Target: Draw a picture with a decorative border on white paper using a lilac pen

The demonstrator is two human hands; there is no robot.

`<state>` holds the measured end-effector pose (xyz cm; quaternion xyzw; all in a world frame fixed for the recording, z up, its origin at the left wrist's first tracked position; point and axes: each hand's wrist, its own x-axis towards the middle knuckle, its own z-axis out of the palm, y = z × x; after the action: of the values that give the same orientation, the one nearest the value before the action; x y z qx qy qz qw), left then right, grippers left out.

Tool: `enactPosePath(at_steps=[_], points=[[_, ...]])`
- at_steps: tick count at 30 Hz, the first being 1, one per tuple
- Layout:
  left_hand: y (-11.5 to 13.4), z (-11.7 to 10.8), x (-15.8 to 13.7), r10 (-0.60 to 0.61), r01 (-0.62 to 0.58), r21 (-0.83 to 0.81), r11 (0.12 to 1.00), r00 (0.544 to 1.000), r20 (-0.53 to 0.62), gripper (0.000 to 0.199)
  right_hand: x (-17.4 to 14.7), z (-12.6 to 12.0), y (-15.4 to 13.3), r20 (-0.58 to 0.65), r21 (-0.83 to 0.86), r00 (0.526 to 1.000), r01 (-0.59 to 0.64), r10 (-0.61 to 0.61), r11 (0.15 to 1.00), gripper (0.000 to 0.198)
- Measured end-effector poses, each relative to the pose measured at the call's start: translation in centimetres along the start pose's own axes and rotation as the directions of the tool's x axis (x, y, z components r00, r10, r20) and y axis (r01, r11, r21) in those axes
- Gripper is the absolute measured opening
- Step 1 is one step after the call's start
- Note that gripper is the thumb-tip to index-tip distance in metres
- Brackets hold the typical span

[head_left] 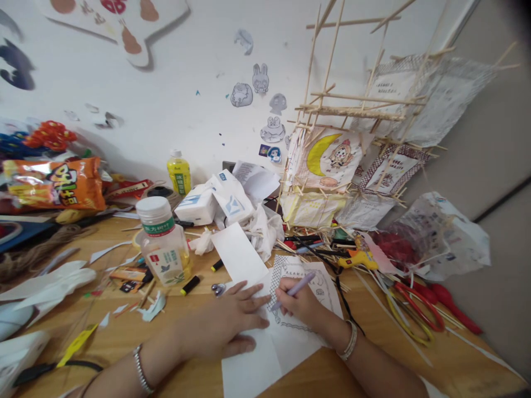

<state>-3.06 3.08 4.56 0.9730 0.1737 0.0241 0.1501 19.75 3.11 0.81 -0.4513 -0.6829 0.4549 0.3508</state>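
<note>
My right hand [301, 301] grips a light purple pen [301, 283], its tip at the left side of a drawing sheet [327, 287] bearing a patterned border, writing and small doodles. My left hand [232, 320] lies flat with fingers spread on a white strip of paper [244, 262] and the blank paper [249, 370] below it. The strip meets the drawing's left edge, beside a crosshatched band. Part of the drawing is hidden under my right hand. Just beyond my left fingertips is a small shiny silver object [218, 288].
A clear bottle with a white cap [160, 240] stands left of the papers, near black marker caps [191, 285]. Tissue packs [232, 196] lie behind. At right are a stick frame with drawings [332, 160], a yellow glue gun [359, 260] and scissors [418, 304]. Scraps litter the left side.
</note>
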Motion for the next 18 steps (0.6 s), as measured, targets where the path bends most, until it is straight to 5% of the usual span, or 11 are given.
enactPosePath(at_steps=[13,18], points=[[0.08,-0.2,0.06,-0.003,0.004,-0.043,0.999,1.0,0.007,0.038,-0.25,-0.06,0.31,0.012,-0.058,0.999,0.033,-0.033,0.998,0.031],[-0.14,0.05,-0.03,0.029,-0.034,-0.069,0.997,0.997,-0.074,0.038,-0.25,-0.09,0.31,-0.002,-0.065,0.999,0.045,-0.045,0.997,0.031]])
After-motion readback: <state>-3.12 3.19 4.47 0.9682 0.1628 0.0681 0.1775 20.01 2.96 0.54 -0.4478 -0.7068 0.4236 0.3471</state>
